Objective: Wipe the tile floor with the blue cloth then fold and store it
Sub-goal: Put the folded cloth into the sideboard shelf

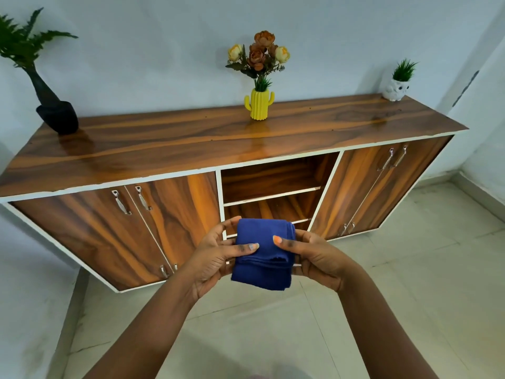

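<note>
The cloth [263, 254] is held in mid-air above the floor [382, 283], directly before the cabinet [191, 149] and its open shelves [273, 194]. Left hand [216, 257] and right hand [318, 258] each keep a closed grip on one side, thumbs on top, which keeps the folded layers stacked. The blue fabric is soft and napped, folded into a compact rectangle. The cabinet is glossy wood-grain with white edging. Judged stage: folded, ready for storage.
</note>
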